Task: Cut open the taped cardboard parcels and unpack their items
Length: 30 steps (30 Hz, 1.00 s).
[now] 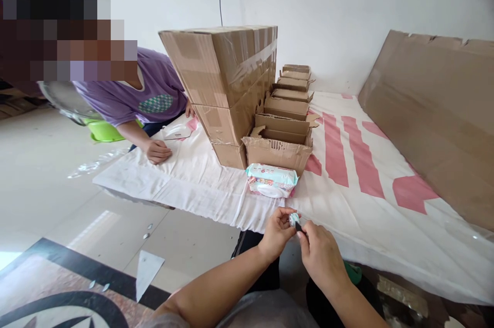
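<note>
Close to the table's front edge, my left hand [275, 238] pinches a small round white and teal piece [294, 219]; its exact kind is not clear. My right hand [323, 256] grips a small dark flat tool [298, 227], its tip against or right in front of the round piece. Most of the tool is hidden in my fingers. Just beyond my hands lies a teal and white pack of wipes [271, 179] with a white lid.
Taped cardboard boxes [219, 70] are stacked behind the pack, beside a row of open cartons [280, 150]. A large cardboard sheet [436, 111] leans at right. Across the cloth-covered table [208, 189], a person in purple [154, 91] rests a hand near a phone-like white item [176, 135].
</note>
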Each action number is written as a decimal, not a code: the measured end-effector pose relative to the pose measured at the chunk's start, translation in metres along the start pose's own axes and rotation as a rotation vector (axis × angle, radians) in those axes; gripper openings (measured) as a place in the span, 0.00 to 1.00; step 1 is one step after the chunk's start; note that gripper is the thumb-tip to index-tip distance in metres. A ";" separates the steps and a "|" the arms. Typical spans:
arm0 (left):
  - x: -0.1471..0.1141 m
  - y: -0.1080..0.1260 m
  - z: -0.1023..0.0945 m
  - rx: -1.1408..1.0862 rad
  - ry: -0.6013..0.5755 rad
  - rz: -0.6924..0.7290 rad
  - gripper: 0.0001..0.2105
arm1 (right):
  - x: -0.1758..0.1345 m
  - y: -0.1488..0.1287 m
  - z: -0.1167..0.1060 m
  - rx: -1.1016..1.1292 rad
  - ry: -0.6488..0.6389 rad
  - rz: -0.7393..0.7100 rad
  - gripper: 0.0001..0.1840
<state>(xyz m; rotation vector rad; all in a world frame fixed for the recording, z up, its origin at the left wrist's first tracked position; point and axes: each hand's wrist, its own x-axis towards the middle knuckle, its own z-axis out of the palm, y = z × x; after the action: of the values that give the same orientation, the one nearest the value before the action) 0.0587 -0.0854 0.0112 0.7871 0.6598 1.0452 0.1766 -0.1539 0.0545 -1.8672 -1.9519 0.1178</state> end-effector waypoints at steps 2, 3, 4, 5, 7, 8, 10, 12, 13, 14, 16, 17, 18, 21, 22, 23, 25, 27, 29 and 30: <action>0.000 -0.002 0.000 0.007 0.011 0.006 0.21 | 0.000 0.001 0.001 -0.001 0.007 -0.009 0.05; -0.001 -0.003 0.000 0.011 0.015 0.012 0.21 | 0.001 0.001 0.002 -0.005 0.014 -0.013 0.05; -0.001 -0.004 0.001 0.018 0.016 0.022 0.21 | 0.002 0.002 0.002 -0.014 0.025 -0.013 0.05; -0.002 -0.005 0.001 0.025 0.014 0.033 0.21 | 0.003 0.003 0.002 -0.022 0.036 -0.012 0.06; -0.003 -0.006 0.002 0.036 0.009 0.041 0.21 | 0.006 0.005 0.002 -0.030 0.048 -0.004 0.06; -0.003 -0.005 0.002 0.034 0.011 0.031 0.21 | 0.007 0.005 0.001 -0.024 0.043 0.000 0.06; -0.003 -0.003 0.002 0.021 0.025 -0.011 0.22 | 0.009 0.006 -0.001 0.011 0.016 0.003 0.06; -0.001 0.000 0.001 0.013 0.037 -0.047 0.22 | 0.009 0.007 -0.004 0.044 -0.009 0.003 0.06; 0.000 0.001 0.001 0.013 0.037 -0.058 0.22 | 0.008 0.007 -0.005 0.052 -0.016 0.003 0.06; 0.000 0.002 0.001 0.014 0.034 -0.062 0.22 | 0.008 0.006 -0.006 0.054 -0.019 0.004 0.06; 0.001 0.003 0.000 0.015 0.030 -0.058 0.22 | 0.006 0.006 -0.007 0.044 -0.023 0.002 0.06; 0.001 0.002 0.000 0.016 0.029 -0.052 0.22 | 0.006 0.005 -0.007 0.040 -0.025 0.000 0.05; 0.001 0.002 0.000 0.017 0.029 -0.044 0.22 | 0.006 0.005 -0.008 0.035 -0.027 0.000 0.06; 0.000 -0.001 0.001 0.018 0.048 -0.001 0.21 | 0.005 0.002 -0.007 0.015 -0.025 0.014 0.06; 0.000 -0.002 0.001 0.018 0.060 0.017 0.21 | 0.005 0.001 -0.006 0.008 -0.019 0.024 0.06; 0.000 -0.003 0.001 0.017 0.075 0.036 0.21 | 0.005 0.000 -0.005 0.002 -0.014 0.032 0.05; 0.001 -0.004 0.002 0.019 0.100 0.068 0.21 | 0.004 -0.002 -0.002 -0.004 -0.004 0.043 0.05; 0.001 -0.005 0.003 0.030 0.117 0.091 0.20 | 0.004 -0.003 0.000 -0.002 0.002 0.051 0.05; 0.001 -0.006 0.003 0.046 0.137 0.108 0.20 | 0.004 -0.004 0.002 0.001 0.012 0.058 0.06; 0.001 -0.007 0.003 0.054 0.146 0.115 0.19 | 0.003 -0.004 0.003 0.000 0.020 0.061 0.06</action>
<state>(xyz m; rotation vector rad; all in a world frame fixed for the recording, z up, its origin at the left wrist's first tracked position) 0.0650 -0.0876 0.0074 0.8082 0.7773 1.2022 0.1719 -0.1502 0.0536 -1.9210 -1.8823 0.1168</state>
